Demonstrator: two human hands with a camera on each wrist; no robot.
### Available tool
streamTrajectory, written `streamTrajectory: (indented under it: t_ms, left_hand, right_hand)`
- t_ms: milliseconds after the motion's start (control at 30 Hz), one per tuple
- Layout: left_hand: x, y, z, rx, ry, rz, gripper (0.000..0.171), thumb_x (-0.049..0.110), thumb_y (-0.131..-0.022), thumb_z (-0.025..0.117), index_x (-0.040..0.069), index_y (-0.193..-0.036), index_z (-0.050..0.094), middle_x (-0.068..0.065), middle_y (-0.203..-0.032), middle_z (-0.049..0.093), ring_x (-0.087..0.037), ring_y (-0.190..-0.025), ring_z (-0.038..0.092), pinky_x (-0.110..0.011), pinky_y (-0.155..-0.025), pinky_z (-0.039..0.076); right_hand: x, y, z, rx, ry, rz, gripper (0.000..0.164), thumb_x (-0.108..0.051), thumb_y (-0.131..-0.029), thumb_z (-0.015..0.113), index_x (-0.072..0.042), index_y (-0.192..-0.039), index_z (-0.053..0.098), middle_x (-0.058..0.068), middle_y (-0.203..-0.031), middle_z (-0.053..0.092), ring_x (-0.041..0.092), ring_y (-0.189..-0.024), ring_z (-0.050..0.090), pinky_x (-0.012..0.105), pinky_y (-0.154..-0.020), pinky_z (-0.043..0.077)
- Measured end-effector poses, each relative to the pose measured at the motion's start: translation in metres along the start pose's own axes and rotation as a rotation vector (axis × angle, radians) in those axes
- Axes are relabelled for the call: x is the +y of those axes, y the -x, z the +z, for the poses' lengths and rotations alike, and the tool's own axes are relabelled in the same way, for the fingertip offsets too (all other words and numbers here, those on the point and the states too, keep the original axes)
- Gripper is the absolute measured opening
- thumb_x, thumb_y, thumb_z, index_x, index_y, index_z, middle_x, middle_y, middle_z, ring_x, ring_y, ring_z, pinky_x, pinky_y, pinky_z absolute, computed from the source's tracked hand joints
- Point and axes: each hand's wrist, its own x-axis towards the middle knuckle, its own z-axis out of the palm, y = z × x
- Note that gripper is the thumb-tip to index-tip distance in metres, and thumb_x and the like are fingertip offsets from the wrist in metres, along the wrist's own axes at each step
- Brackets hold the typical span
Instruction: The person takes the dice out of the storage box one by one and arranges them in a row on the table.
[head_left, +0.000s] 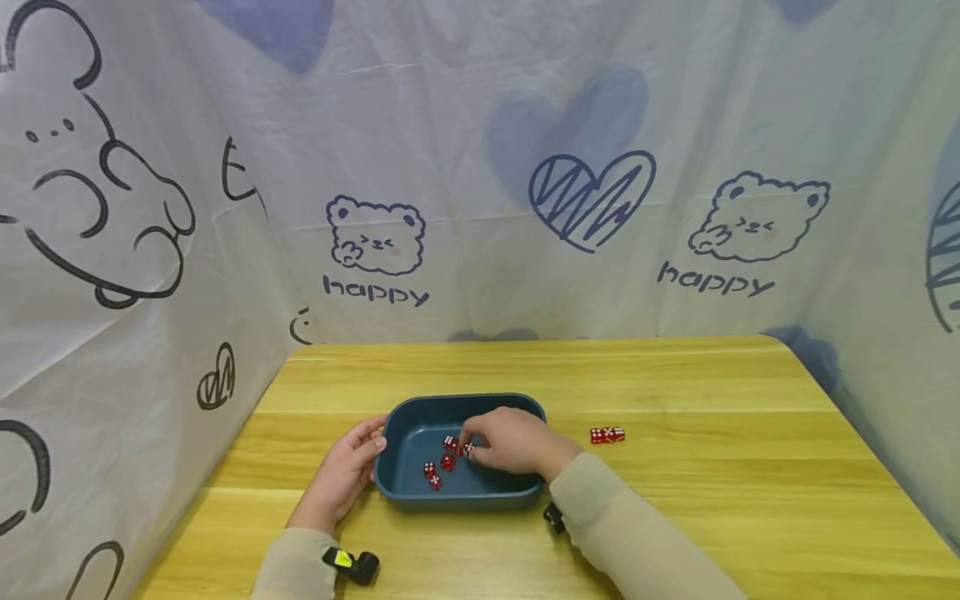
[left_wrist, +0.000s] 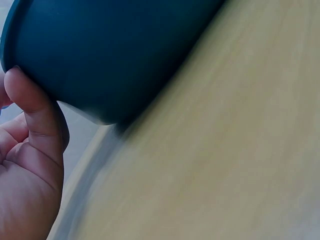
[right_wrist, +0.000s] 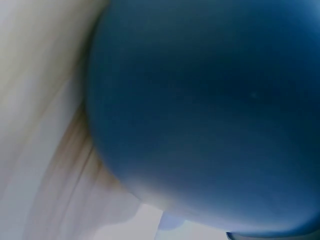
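Red dice (head_left: 447,461) lie loose in the blue tray (head_left: 461,502) on the tabletop (head_left: 712,508), while three more sit in a row (head_left: 607,435) to the tray's right. The left hand (head_left: 343,473) grips the tray's left end, thumb at the rim. The right hand (head_left: 513,442) reaches inside, finger and thumb narrowed on a die (head_left: 468,450). Picking out single dice looks like the step in hand; the next move seems to call for a sure pinch and a lift clear of the rim, with the tray held steady.

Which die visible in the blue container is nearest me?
The lowest die in the head view, just below the leftmost die; other visible dice lie farther back.
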Motion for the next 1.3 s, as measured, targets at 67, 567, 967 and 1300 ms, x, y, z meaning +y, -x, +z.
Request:
streamTrajectory:
  t_ms: [67, 567, 967, 1300]
  left_hand:
    - [0.0, 0.0, 0.0, -0.002, 0.001, 0.004, 0.051, 0.007, -0.103, 0.055, -0.004, -0.15, 0.039, -0.011, -0.113, 0.057, -0.012, -0.072, 0.054, -0.021, -0.059, 0.046]
    - [-0.001, -0.001, 0.0, 0.002, 0.008, 0.008, 0.051, 0.006, -0.103, 0.054, -0.004, -0.15, 0.039, -0.011, -0.114, 0.057, -0.012, -0.072, 0.055, -0.02, -0.059, 0.046]
    - [-0.001, -0.002, 0.0, -0.003, 0.002, 0.005, 0.052, 0.008, -0.103, 0.056, -0.005, -0.15, 0.038, -0.014, -0.116, 0.056, -0.012, -0.073, 0.055, -0.02, -0.059, 0.046]
    - [0.0, -0.001, 0.0, 0.003, -0.008, 0.0, 0.05, 0.008, -0.104, 0.055, -0.004, -0.15, 0.039, -0.011, -0.111, 0.055, -0.012, -0.07, 0.053, -0.02, -0.059, 0.046]
  right_hand:
    - [0.0, 0.0, 0.0, 0.002, 0.004, 0.002, 0.018, -0.033, -0.099, 0.066, -0.028, -0.114, 0.072, -0.012, -0.112, 0.069, 0.005, -0.078, 0.057, 0.03, -0.078, 0.05]
    - [0.007, 0.011, -0.01, 0.08, -0.074, -0.008, 0.02, -0.03, -0.099, 0.066, -0.022, -0.116, 0.072, -0.014, -0.09, 0.065, 0.006, -0.068, 0.054, 0.028, -0.067, 0.049]
    - [0.018, 0.02, -0.009, 0.123, -0.095, 0.033, 0.023, -0.032, -0.099, 0.065, -0.023, -0.119, 0.071, -0.014, -0.076, 0.056, 0.009, -0.064, 0.051, 0.029, -0.061, 0.046]
    - [0.021, 0.034, -0.02, 0.166, -0.122, 0.049, 0.022, -0.031, -0.099, 0.065, -0.021, -0.119, 0.071, -0.009, -0.066, 0.053, 0.009, -0.056, 0.047, 0.029, -0.056, 0.042]
